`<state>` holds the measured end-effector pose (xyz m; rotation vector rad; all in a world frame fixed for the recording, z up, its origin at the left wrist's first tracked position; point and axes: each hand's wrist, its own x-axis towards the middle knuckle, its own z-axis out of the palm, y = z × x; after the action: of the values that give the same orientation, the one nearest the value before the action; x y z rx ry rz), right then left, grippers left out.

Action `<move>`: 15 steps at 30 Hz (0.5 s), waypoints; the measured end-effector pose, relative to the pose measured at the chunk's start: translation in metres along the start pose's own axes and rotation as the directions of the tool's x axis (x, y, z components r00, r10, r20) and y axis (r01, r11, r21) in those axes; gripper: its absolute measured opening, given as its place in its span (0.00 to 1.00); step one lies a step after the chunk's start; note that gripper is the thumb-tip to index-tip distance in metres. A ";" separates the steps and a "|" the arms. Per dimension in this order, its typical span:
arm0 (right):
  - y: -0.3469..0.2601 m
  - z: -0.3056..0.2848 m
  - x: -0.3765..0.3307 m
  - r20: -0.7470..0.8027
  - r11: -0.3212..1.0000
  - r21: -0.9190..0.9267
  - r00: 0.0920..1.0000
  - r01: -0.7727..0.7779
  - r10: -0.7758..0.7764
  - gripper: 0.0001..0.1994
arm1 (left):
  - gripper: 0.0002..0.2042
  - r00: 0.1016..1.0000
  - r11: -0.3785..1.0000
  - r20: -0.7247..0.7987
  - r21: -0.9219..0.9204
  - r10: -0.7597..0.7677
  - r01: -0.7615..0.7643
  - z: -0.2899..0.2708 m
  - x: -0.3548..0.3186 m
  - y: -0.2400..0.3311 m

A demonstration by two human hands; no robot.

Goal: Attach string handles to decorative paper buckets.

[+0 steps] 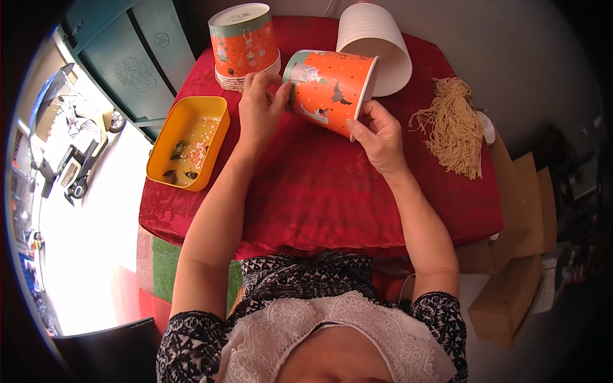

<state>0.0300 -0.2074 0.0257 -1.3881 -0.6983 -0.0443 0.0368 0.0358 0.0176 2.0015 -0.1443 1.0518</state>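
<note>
Clearly both grip the orange paper bucket (329,89), tipped sideways: left hand (258,105) pinching its base, right hand (378,135) clasping its rim.

A small home-based or shopfront craft workplace, by the look of it. The surface (332,191) is draped in red cloth and carries stacks of printed orange paper buckets (246,45), a nested stack of white ones (377,38), a bundle of cream string (454,127) and a yellow tray (185,142) of scraps. Cardboard boxes (511,255) sit beside it, and green metal doors (137,57) open onto a sunlit street with parked scooters (70,147).
</note>
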 end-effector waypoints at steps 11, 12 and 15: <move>0.005 0.003 0.001 -0.014 0.994 0.106 0.999 -0.037 0.039 0.09 | 0.08 0.952 0.930 0.291 -0.367 0.097 0.017 0.016 -0.036 0.052; 0.005 0.003 0.001 -0.018 0.992 0.114 0.999 -0.047 0.049 0.09 | 0.08 0.945 0.920 0.324 -0.383 0.046 0.086 0.016 -0.037 0.053; 0.004 0.004 -0.001 -0.010 0.990 0.133 0.999 -0.046 0.048 0.09 | 0.08 0.947 0.920 0.315 -0.388 0.070 0.061 0.016 -0.038 0.053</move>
<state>0.0296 -0.2032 0.0220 -1.2748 -0.6456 0.0295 -0.0010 -0.0195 0.0193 1.7831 -0.4979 0.6241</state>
